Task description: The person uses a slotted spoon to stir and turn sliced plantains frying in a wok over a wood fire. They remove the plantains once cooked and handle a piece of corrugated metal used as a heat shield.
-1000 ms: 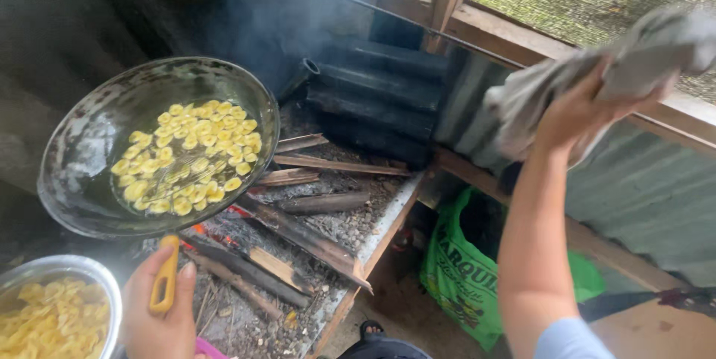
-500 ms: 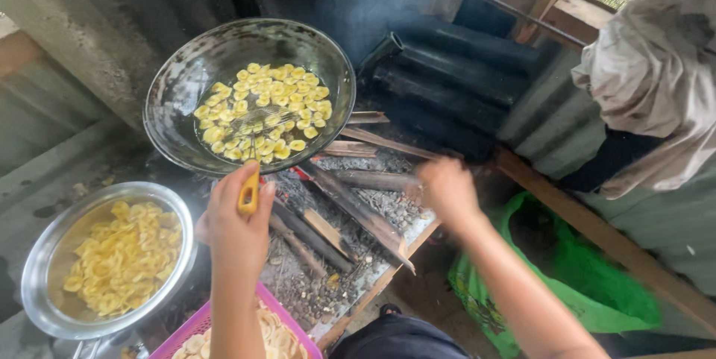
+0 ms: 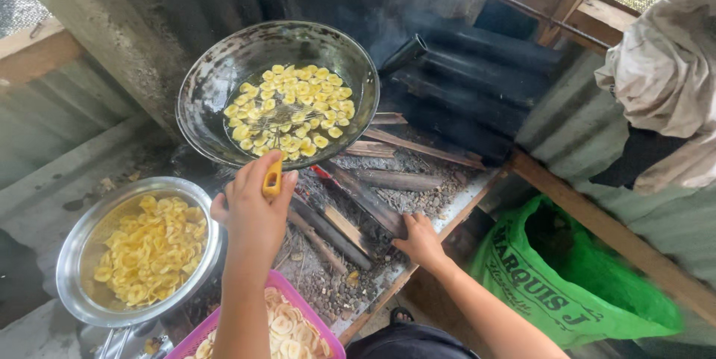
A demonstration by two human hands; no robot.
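Note:
A black wok (image 3: pixel 216 83) holds yellow banana slices (image 3: pixel 291 109) frying in oil over a wood fire. My left hand (image 3: pixel 253 210) grips the yellow handle (image 3: pixel 273 178) of a wire skimmer (image 3: pixel 287 124) whose head lies among the slices. My right hand (image 3: pixel 419 240) rests on a piece of firewood (image 3: pixel 358 195) at the front of the hearth, fingers on the wood. A steel bowl (image 3: pixel 74 254) of fried yellow chips sits at the lower left. A pink basket (image 3: pixel 317 325) of pale raw slices lies under my left forearm.
Ash and several sticks (image 3: pixel 418 149) lie on the hearth bed. Smoke rises against dark corrugated metal sheets (image 3: pixel 477 76). A green sack (image 3: pixel 552 277) stands open at the right. A grey cloth (image 3: pixel 664 83) hangs on a wooden rail at the upper right.
My right hand left the hanging cloth, came down and now lies on the firewood. My left hand has stayed on the skimmer handle while my view shifted right.

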